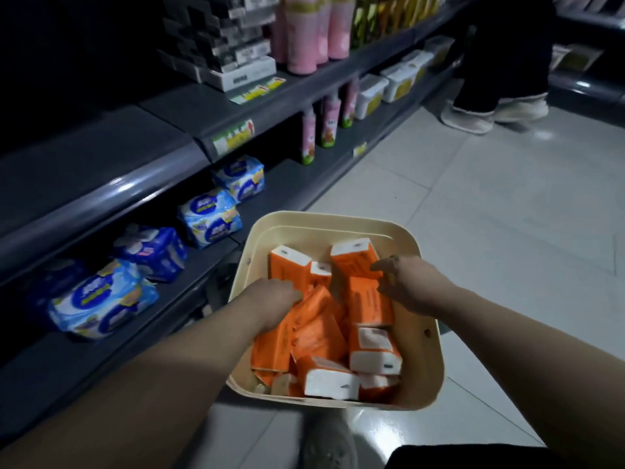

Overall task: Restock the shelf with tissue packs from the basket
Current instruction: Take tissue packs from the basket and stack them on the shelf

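A cream plastic basket (427, 360) sits on the floor beside the shelf, filled with several orange-and-white tissue packs (372, 350). Both my hands are inside it. My left hand (270, 304) reaches down onto an orange pack at the basket's left side, its fingers curled over the pack's edge. My right hand (411, 287) hovers over the packs at the right, fingers spread and bent, touching an upright orange pack (355, 262). The dark grey lower shelf (257, 204) runs along the left.
Blue and white soft packs (101, 299) lie on the lower shelf. Pink bottles (326, 123) and white tubs (370, 94) stand farther along. Another person's legs and pale shoes (473, 118) are in the aisle ahead. My own shoe (326, 441) is below the basket.
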{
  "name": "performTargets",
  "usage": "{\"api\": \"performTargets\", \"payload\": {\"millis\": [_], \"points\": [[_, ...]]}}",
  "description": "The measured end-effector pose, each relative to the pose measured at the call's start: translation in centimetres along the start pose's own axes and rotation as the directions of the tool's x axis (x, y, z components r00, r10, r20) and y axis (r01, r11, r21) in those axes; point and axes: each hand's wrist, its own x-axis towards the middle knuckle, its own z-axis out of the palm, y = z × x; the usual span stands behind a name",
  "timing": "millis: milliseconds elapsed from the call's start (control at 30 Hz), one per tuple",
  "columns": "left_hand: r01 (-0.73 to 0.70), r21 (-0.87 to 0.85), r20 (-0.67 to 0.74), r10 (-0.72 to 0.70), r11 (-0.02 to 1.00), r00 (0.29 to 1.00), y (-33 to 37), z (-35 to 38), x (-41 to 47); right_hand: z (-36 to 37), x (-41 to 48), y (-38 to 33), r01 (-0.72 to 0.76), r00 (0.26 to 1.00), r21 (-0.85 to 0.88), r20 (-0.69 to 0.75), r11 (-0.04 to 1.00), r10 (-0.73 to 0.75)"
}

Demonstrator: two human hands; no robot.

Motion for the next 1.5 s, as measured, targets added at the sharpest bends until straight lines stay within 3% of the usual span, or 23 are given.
{"api": "performTargets", "payload": {"millis": [200, 333, 467, 567, 633, 733, 1033, 1233, 1367, 1500], "points": [[-0.027, 0.103, 0.225, 0.003, 0.994, 0.974, 0.4, 4.4, 2.9, 2.4, 0.1, 2.4, -0.049, 0.99, 0.032, 0.134, 0.998, 0.044], [-0.035, 0.134, 0.269, -0.003, 0.99, 0.963, 0.4, 5.1, 2.9, 3.6, 0.2, 2.5, -0.024, 0.974, 0.002, 0.227, 1.0, 0.023], [-0.024, 0.045, 0.179, 0.015, 0.999, 0.984, -0.2, 4.7, 2.3, 4.4, 0.0, 1.9, -0.041, 0.962, 0.031, 0.271, 0.999, 0.031], [-0.019, -0.139, -0.059, 0.011, 0.99, 0.998, -0.4, 3.6, 1.4, 5.7, -0.4, 1.3, -0.071, 0.949, 0.079, 0.311, 0.994, 0.043], [0.026, -0.296, -0.109, -0.061, 0.955, 0.992, -0.8, 2.1, 0.6, 6.6, -0.8, 0.9, -0.072, 0.944, 0.091, 0.328, 0.993, 0.038], [0.073, -0.501, -0.132, -0.159, 0.862, 0.978, -1.8, 0.3, -0.9, 8.2, -1.6, 0.4, -0.064, 0.919, 0.039, 0.393, 0.997, 0.044], [0.082, -0.709, -0.223, -0.333, 0.701, 0.916, -3.4, -3.6, -4.6, 10.8, -1.9, 0.2, 0.096, 0.888, -0.229, 0.459, 0.969, 0.02], [0.13, -0.728, -0.208, -0.398, 0.673, 0.894, -4.6, -5.5, -6.7, 5.9, 0.5, -1.0, -0.005, 0.962, -0.131, 0.268, 0.991, 0.041], [0.163, -0.715, -0.265, -0.479, 0.68, 0.837, -5.7, -7.2, -9.0, 0.7, 2.0, -3.6, -0.064, 0.996, 0.168, 0.069, 0.984, 0.053], [0.188, -0.747, -0.312, -0.586, 0.638, 0.748, -7.2, -8.8, -12.1, -4.6, 1.9, -7.8, 0.036, 0.987, 0.43, -0.154, 0.902, 0.034]]}}
